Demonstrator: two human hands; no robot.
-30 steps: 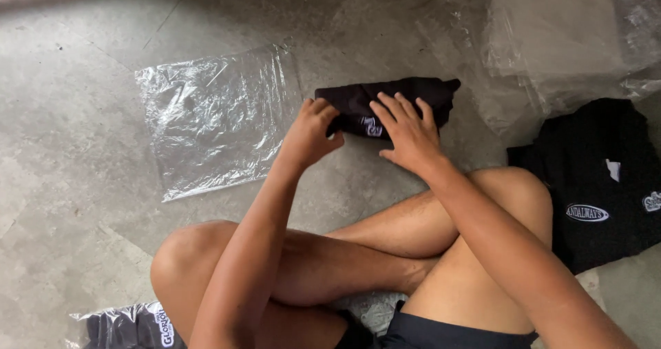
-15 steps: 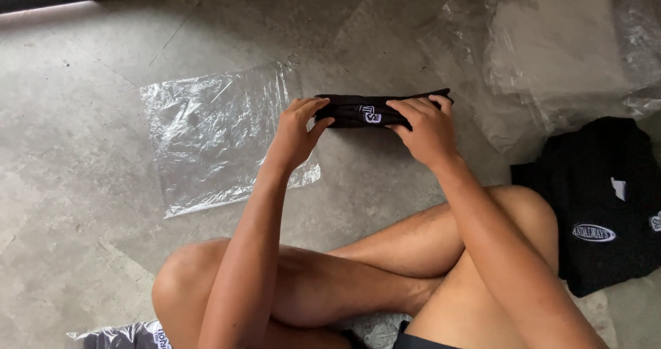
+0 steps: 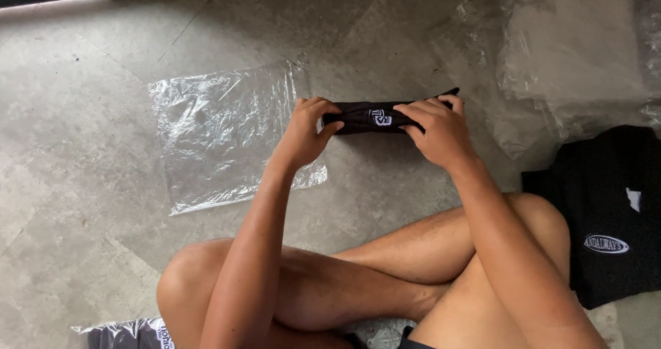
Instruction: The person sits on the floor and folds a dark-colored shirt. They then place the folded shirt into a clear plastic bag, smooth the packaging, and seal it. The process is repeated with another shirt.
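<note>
I see both hands up front on one thing: a black folded fabric garment with a small white printed mark [image 3: 377, 117], rolled or folded into a narrow horizontal bundle, held just over the grey stone-tile floor [image 3: 82, 204]. My left hand [image 3: 306, 132] has its grip clamped on the bundle's left end, fingers curled over the top, thumb underneath. My right hand [image 3: 437, 130] has its grip clamped on the right end, fingers spread over the top edge, covering most of that side. The white mark shows in the gap between the two hands. I cannot tell whether the bundle touches the floor or sits slightly above it. Just left of the left hand, flat on the floor, lies a clear crinkled plastic bag [image 3: 224, 135]; its lower right corner runs under the left wrist. Top right, well apart, a heap of loose clear plastic sheeting [image 3: 578, 53]. Right edge, beside my right knee, a black folded garment with a white oval patch [image 3: 606, 211]. Bottom left corner, a bagged dark garment in clear plastic [image 3: 127, 334], partly cut off. My crossed bare legs fill the lower middle.
</note>
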